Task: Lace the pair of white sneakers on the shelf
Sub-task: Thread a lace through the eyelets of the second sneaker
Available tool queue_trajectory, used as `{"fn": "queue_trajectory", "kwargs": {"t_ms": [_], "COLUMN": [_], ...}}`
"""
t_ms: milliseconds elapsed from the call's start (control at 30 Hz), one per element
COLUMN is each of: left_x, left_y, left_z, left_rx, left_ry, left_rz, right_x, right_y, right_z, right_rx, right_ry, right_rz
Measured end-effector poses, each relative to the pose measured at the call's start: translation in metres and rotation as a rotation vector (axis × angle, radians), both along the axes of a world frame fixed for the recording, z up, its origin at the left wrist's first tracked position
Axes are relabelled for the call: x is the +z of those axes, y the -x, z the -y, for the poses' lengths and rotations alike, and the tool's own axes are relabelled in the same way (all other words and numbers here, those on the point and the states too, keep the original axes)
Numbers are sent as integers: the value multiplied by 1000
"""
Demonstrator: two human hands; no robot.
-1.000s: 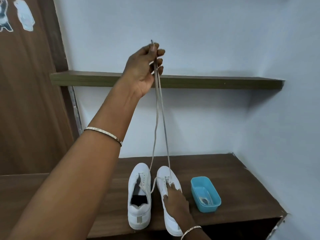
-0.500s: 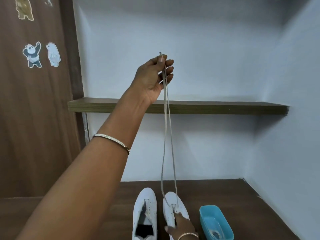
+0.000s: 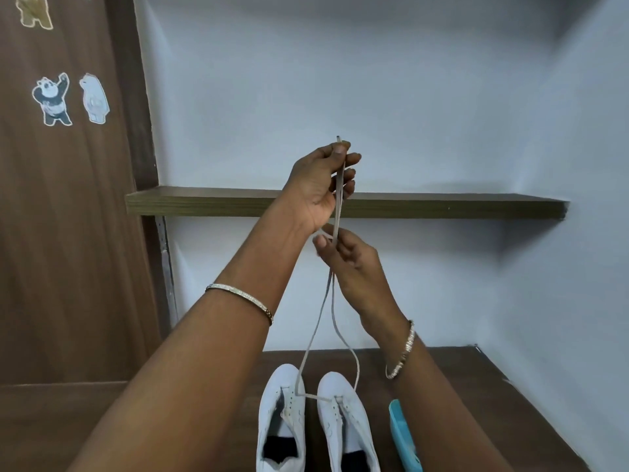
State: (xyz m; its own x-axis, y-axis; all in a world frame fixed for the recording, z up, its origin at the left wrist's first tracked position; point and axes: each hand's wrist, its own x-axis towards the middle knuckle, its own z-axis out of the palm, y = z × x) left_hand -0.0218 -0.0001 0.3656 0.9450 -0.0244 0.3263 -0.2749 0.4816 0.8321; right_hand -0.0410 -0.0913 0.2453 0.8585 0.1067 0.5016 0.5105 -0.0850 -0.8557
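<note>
Head view: the left hand point(image 3: 318, 189) pinches both ends of the shoelace point(image 3: 316, 332) together, raised in front of the upper shelf point(image 3: 442, 206). The right hand point(image 3: 347, 253) has left the right-hand sneaker point(image 3: 343, 420) and now pinches the strands just below. The lace hangs slack to that sneaker's front eyelets. It stands beside the unlaced left-hand sneaker point(image 3: 282, 413) on the lower shelf point(image 3: 493, 396). The ends are probably being evened before crossing.

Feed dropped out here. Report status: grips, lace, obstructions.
Left grip pinches lace up high; right grip pinches the strands just below. Lace slack, threaded through front eyelets of right sneaker. Blue tub beside it, clear of lace.
</note>
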Motion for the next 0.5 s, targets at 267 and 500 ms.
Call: {"fn": "queue_trajectory", "kwargs": {"t_ms": [267,500], "left_x": [8,-7], "left_y": [-7,-17], "left_z": [-29,-78], "left_rx": [74,191], "left_ry": [57,83], "left_rz": [35,35], "right_x": [-24,-95], "right_y": [-11,-40], "right_z": [24,62], "right_rx": [101,-57], "right_ry": [-78,280], "right_rz": [-104,-188]}}
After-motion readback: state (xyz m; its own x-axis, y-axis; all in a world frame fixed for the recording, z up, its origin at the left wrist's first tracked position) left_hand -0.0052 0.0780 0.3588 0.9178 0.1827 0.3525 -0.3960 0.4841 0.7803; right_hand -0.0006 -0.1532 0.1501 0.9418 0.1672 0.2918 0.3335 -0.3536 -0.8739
